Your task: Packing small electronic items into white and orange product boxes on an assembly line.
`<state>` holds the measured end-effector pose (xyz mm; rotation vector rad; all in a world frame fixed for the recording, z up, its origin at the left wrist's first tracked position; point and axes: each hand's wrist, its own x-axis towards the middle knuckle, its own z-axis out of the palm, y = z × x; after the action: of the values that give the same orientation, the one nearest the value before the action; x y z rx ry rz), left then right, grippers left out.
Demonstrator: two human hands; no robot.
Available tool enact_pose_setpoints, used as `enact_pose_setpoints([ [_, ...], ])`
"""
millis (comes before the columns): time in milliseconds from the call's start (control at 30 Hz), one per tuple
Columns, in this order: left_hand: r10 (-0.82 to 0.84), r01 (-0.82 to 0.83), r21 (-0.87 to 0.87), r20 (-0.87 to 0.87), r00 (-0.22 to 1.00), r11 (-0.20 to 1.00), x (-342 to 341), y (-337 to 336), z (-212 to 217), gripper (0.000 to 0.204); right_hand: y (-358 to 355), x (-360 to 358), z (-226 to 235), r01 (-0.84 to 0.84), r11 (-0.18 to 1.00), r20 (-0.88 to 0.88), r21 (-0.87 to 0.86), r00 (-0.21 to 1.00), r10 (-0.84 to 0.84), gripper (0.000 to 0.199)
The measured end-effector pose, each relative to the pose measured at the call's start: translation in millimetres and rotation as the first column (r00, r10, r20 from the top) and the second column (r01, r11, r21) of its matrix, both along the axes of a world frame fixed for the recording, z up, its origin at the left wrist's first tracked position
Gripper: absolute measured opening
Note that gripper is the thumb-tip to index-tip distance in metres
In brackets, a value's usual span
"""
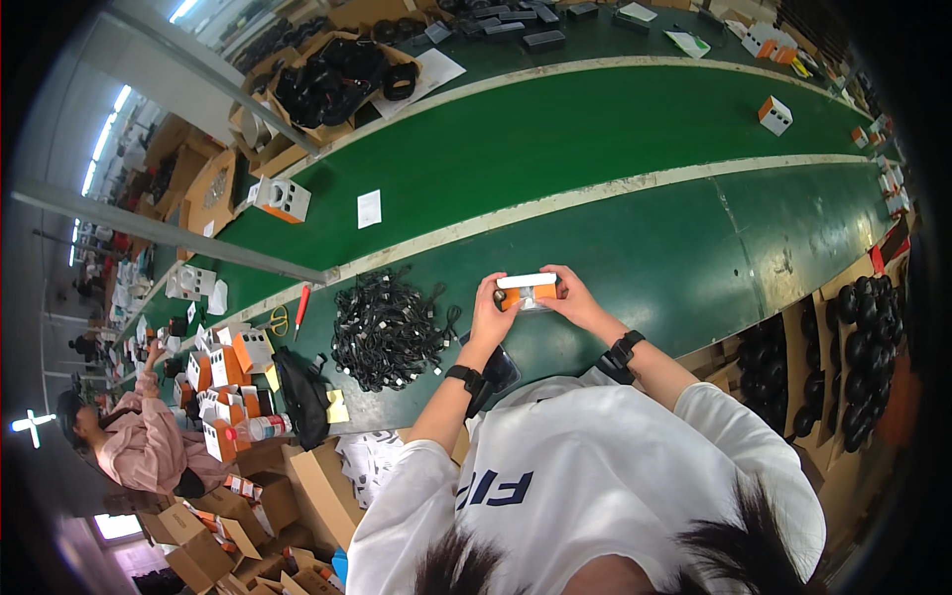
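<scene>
Between my two hands is a small orange and white box [540, 293], held just above the green workbench [635, 258]. My left hand [490, 305] grips its left end, and my right hand [575, 299] its right end. A white flap or edge runs along the box's far side. Something pale shows at its middle, too small to name. Left of my left hand lies a heap of black cables [387, 332] with light plugs. A dark flat object [503, 369], perhaps a phone, rests on the bench below my left wrist.
Beyond runs a green conveyor belt [446, 169] carrying a paper slip [369, 208] and boxes [775, 116]. At left are a black bag [300, 397], scissors [279, 319], a red-handled tool [301, 309] and stacked boxes [226, 365]. A co-worker in pink [149, 441] sits there. Cartons of black round parts [868, 347] stand right.
</scene>
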<state>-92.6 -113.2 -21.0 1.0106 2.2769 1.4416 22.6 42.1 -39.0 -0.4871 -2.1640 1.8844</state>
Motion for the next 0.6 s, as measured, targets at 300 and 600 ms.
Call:
enact_pose_setpoints([
  [300, 0.202, -0.199, 0.055, -0.063, 0.977, 0.978, 17, 16, 3, 0.033, -9, 6, 29, 0.033, 0.994, -0.112, 0.100, 0.993, -0.022, 0.049],
  [600, -0.089, 0.104, 0.099, -0.143, 0.986, 0.990, 8, -27, 11, 0.034, -3, 7, 42, -0.028, 0.969, 0.049, 0.247, 0.999, 0.017, 0.039],
])
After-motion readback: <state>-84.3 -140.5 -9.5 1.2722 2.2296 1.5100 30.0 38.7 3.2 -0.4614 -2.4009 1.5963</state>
